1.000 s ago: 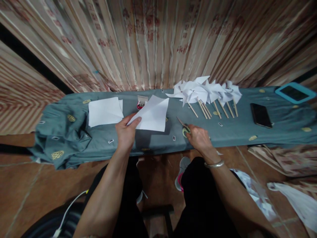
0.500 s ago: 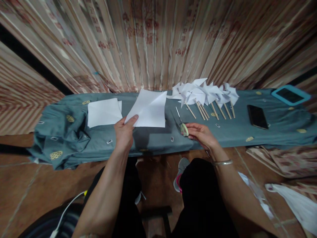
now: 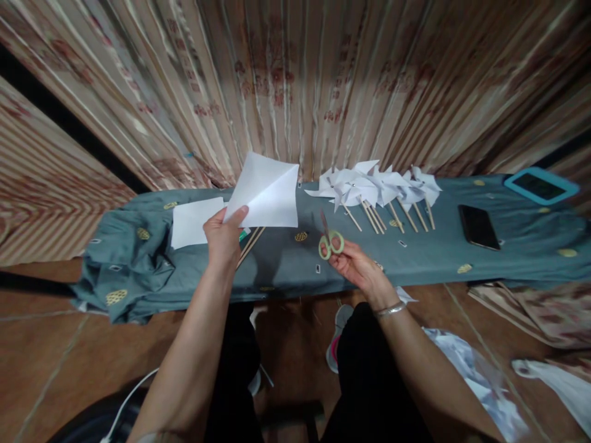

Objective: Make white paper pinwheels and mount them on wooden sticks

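My left hand [image 3: 223, 239] grips the lower left corner of a creased white sheet of paper [image 3: 270, 195], lifted above the cloth. In my right hand [image 3: 356, 266] is a pair of scissors [image 3: 331, 243] with pale green handles, blades pointing up and away from me. The fingers are closed at the handles, and the blades are apart from the paper. More white paper [image 3: 196, 223] lies flat to the left. Thin wooden sticks [image 3: 250, 247] lie partly hidden beside my left hand. Several white paper pinwheels [image 3: 376, 184] on sticks rest in a row to the right.
A grey-green cloth [image 3: 286, 271] covers the long narrow surface. On its right side lie a dark phone [image 3: 479, 227] and a blue-framed tablet [image 3: 540, 186]. Pleated curtains [image 3: 286, 86] hang directly behind. White paper scraps [image 3: 480, 375] are on the floor at the right.
My left hand has raised and tilted the sheet a little to the left, uncovering the sticks. The scissors have turned in my right hand, so both handle loops now show.
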Tool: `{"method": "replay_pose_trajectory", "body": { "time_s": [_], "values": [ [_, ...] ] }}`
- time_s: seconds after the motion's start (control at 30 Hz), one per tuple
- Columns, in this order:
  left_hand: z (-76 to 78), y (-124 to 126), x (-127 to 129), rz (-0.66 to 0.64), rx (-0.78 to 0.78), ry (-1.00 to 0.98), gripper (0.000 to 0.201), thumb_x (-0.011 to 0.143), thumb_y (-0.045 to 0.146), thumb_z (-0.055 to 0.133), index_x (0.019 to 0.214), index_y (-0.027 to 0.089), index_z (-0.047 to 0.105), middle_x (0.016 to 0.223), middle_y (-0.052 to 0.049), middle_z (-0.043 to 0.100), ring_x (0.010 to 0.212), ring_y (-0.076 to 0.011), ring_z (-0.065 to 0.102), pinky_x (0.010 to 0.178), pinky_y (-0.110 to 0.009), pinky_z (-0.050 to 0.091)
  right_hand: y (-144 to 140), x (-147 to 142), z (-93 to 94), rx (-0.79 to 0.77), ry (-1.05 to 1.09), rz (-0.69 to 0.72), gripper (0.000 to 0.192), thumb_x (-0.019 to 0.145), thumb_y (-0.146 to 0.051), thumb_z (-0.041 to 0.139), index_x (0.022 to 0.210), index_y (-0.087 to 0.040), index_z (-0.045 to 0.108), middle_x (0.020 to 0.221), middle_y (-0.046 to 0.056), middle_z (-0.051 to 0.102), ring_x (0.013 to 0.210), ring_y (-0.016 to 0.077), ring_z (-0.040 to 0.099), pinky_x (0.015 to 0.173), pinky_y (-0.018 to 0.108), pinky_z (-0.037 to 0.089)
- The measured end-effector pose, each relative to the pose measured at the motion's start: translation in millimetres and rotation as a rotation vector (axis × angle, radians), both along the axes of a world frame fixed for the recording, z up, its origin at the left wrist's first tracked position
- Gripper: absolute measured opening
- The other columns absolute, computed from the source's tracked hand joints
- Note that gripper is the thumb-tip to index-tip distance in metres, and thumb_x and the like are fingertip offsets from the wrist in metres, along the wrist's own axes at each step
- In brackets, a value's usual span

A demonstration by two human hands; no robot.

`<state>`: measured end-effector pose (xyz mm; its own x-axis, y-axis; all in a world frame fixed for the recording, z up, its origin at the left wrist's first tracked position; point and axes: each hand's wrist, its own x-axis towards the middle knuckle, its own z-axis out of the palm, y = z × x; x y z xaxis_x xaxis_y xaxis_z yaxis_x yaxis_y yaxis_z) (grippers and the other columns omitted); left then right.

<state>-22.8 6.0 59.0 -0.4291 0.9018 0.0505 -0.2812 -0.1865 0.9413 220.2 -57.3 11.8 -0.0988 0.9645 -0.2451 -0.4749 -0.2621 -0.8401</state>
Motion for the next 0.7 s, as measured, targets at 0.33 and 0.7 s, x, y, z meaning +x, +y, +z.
{"method": "replay_pose_trajectory", "body": {
  "time_s": [0.33, 0.7],
  "values": [
    [-14.1, 5, -4, -0.030, 0.005, -0.001, 0.031, 0.051, 0.031, 0.084, 0.075, 0.016, 0.073, 0.072, -0.001, 0.070, 0.063, -0.0156, 0.064, 0.061, -0.028, 0.053, -21, -13, 4.5, 0.132, -0.368, 0.315, 0.055, 0.070, -0.049, 0.081, 0.116, -0.021, 0.071, 0.090, 0.004, 0.074, 0.073, 0.0125, 0.061, 0.065, 0.024, 0.047],
    [-16.1, 3, -2, -0.073, -0.015, 0.057, 0.024, 0.051, 0.029, 0.087, 0.069, 0.019, 0.074, 0.069, -0.001, 0.072, 0.066, -0.0191, 0.066, 0.062, -0.031, 0.056, -21, -12, 9.5, 0.136, -0.402, 0.367, 0.053, 0.069, -0.049, 0.081, 0.113, -0.021, 0.073, 0.091, 0.005, 0.074, 0.078, 0.0140, 0.063, 0.072, 0.026, 0.050]
  ]
}}
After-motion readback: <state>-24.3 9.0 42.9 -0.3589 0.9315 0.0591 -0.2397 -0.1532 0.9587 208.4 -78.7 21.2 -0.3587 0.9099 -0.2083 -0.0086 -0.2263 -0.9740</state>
